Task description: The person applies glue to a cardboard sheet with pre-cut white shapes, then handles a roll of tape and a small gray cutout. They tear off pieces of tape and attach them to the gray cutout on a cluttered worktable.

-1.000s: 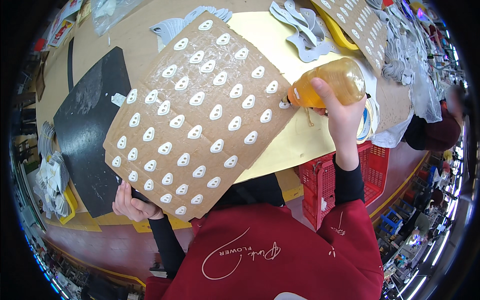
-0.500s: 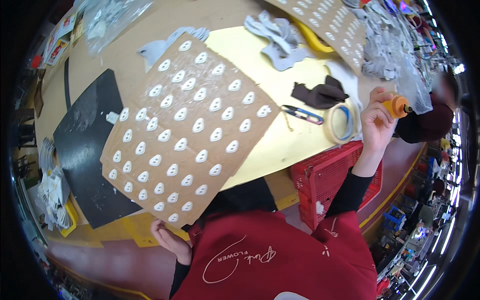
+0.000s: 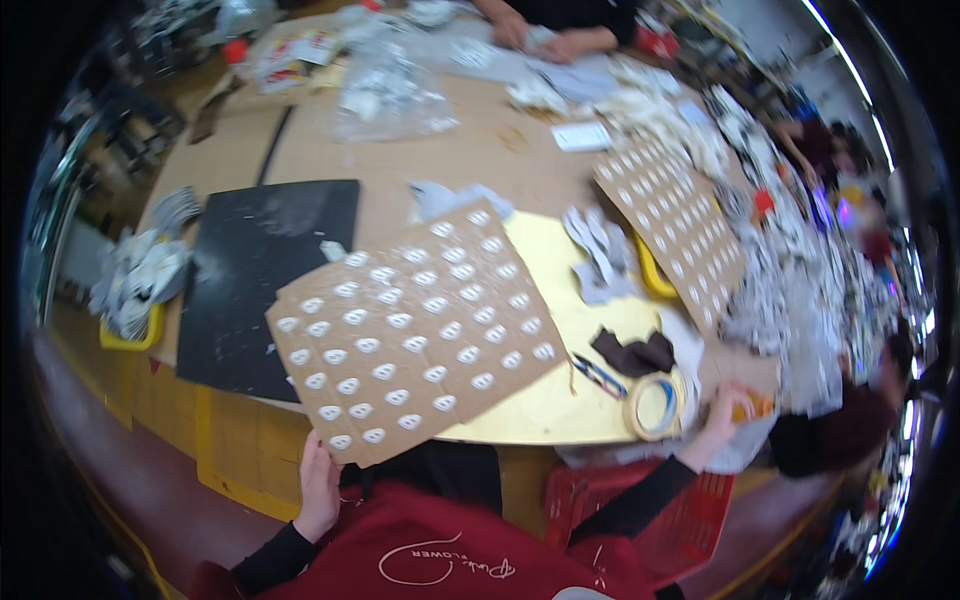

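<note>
A brown cardboard sheet (image 3: 400,318) lies in front of me, tilted, its near corner over the table edge. Rows of small white rounded pieces with holes cover it. My left hand (image 3: 318,488) is at that near-left corner, fingers up along the edge and seeming to pinch it; the thumb is hard to make out. Out to the right, my right hand (image 3: 722,412) is wrapped round a small orange-yellow bottle (image 3: 756,405), low by the table's right edge. Nearby are a roll of tape (image 3: 655,407), a blue-and-dark pen-like tool (image 3: 600,380) and dark brown fabric (image 3: 634,351).
A black board (image 3: 265,290) lies left, partly under the sheet. Another cardboard sheet (image 3: 675,232) with white pieces rests on a yellow tray (image 3: 652,268). Grey fabric pieces (image 3: 597,255) lie between. A red crate (image 3: 690,510) stands below right. Another person's hands (image 3: 545,38) work at the far side.
My head view has shifted, showing more of the far table. My right hand has lowered with the bottle toward the table's right edge. My left hand's fingers have come up against the sheet's corner.
</note>
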`<control>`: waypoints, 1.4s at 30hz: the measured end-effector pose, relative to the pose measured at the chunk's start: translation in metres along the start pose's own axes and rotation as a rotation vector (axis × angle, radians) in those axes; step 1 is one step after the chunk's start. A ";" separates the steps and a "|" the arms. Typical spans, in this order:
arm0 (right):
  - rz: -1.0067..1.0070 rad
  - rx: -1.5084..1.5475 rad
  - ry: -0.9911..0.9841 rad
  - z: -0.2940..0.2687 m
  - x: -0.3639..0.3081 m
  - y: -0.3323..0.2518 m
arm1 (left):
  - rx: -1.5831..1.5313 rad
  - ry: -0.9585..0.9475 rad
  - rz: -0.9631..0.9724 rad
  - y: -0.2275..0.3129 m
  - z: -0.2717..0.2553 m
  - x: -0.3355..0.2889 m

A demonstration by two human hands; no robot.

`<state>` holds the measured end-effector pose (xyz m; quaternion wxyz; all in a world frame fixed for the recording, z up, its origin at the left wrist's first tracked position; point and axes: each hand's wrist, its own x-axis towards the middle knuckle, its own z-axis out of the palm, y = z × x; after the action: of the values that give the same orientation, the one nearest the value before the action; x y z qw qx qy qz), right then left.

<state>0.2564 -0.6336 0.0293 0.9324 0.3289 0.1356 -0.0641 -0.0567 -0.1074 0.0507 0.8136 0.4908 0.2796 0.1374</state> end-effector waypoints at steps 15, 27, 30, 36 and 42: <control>0.055 -0.397 -0.233 -0.008 -0.011 0.008 | -0.219 -0.034 0.154 0.016 0.009 0.027; 0.002 -0.754 -0.398 -0.026 -0.052 0.034 | -0.230 -0.039 0.111 0.026 0.040 0.044; 0.013 -0.754 -0.408 -0.031 -0.064 0.032 | -0.215 -0.062 0.124 0.037 0.038 0.048; 0.107 -0.744 -0.467 -0.033 -0.084 0.043 | -0.278 -0.036 0.202 0.069 0.027 0.060; 0.152 -0.729 -0.330 -0.046 -0.105 0.084 | -0.266 -0.018 0.386 0.085 -0.012 0.089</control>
<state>0.1643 -0.5365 0.0757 0.9992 -0.0288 -0.0267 0.0055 0.0122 -0.0131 0.0921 0.8323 0.4249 0.1527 0.3217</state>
